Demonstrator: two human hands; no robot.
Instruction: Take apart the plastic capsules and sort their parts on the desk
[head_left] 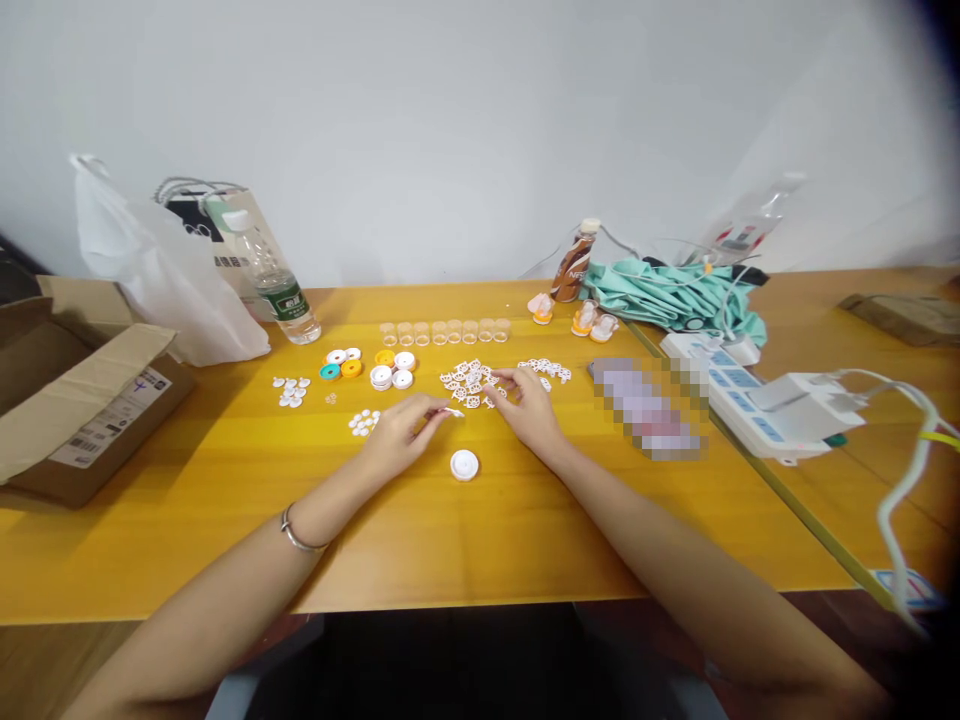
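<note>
Pinched in the fingers of my left hand (pixel 403 432) is a small white plastic piece (pixel 454 412). My right hand (pixel 529 408) reaches over a pile of white openwork plastic parts (pixel 471 378), thumb and forefinger apart at its right edge; whether they touch a part is too small to tell. Between my hands and nearer to me, a round white cap (pixel 464 464) lies on the table. Small white discs (pixel 364 422) are spread beside my left hand. More openwork parts (pixel 546 370) lie behind my right hand.
Clear cups (pixel 448 331) stand in a row at the back. Coloured caps (pixel 341 362), a water bottle (pixel 281 290) and a cardboard box (pixel 90 400) are on the left. On the right are a blurred-out phone (pixel 645 408), a power strip (pixel 739 395), a coffee bottle (pixel 575 262) and green cloth (pixel 675 293).
</note>
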